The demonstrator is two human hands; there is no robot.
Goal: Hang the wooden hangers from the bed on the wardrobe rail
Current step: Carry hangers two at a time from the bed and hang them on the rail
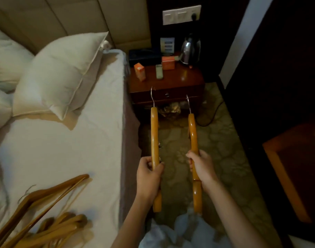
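Observation:
My left hand [149, 173] grips a wooden hanger [154, 133] seen edge-on, its metal hook pointing away from me. My right hand [201, 165] grips a second wooden hanger [192, 131] the same way, parallel to the first. Both hangers hover over the carpet between the bed and a dark wall. A pile of several more wooden hangers [40, 212] lies on the white bed sheet [63, 151] at the lower left. No wardrobe rail is visible.
A white pillow [60, 74] rests on the bed. Ahead stands a dark wooden nightstand [171, 83] with a kettle [190, 49], orange boxes and a remote. A cable crosses the patterned carpet [215, 154]. Orange wooden furniture [292, 169] sits at the right.

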